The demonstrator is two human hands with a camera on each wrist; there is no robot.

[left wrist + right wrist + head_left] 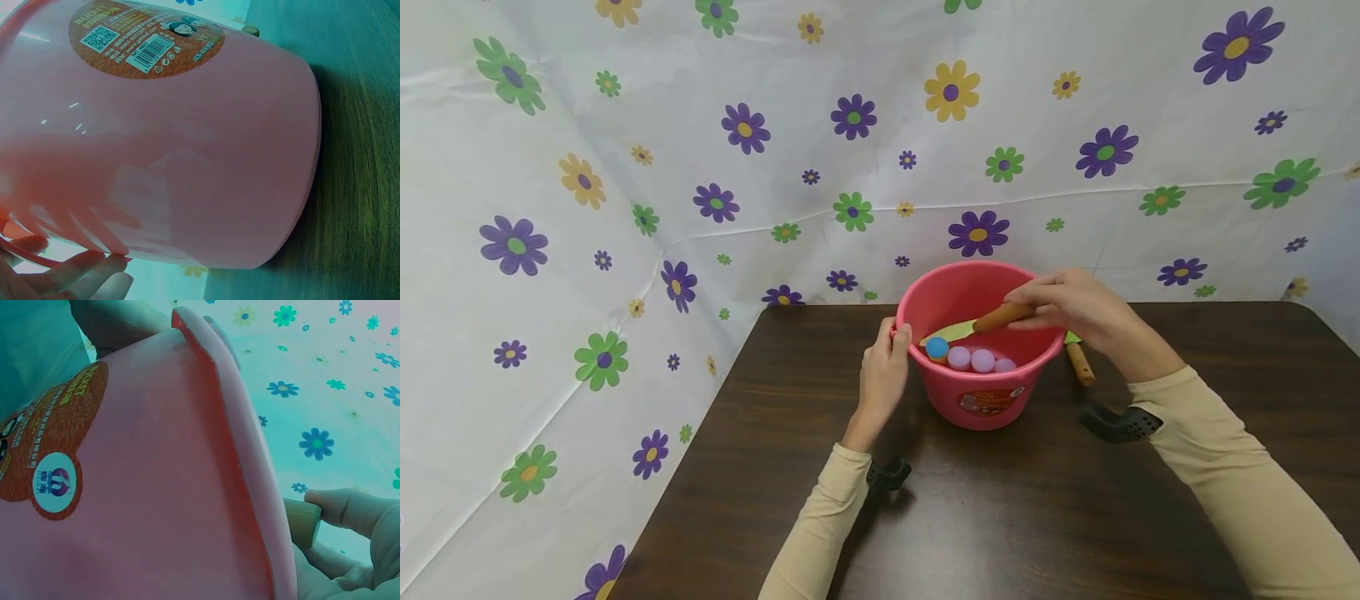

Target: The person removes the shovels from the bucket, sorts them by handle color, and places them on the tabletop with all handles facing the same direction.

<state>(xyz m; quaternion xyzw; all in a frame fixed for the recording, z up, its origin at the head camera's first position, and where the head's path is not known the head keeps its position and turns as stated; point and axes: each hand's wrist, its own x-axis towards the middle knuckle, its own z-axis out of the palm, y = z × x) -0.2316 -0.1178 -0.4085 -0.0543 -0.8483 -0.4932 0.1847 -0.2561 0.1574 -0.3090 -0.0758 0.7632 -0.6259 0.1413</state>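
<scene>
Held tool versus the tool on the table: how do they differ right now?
The held tool is gripped in the right hand; the table tool lies untouched. The held tool's blade reaches into the pink bucket; the table tool is outside it. The held tool shows a pale blade; the table tool, partly hidden, shows only a bit of bright green. Both have brown handles.

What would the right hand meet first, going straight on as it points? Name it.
Blade first, the right hand would probably meet the blue ball or the pink bucket's inner wall; depth is unclear.
</scene>
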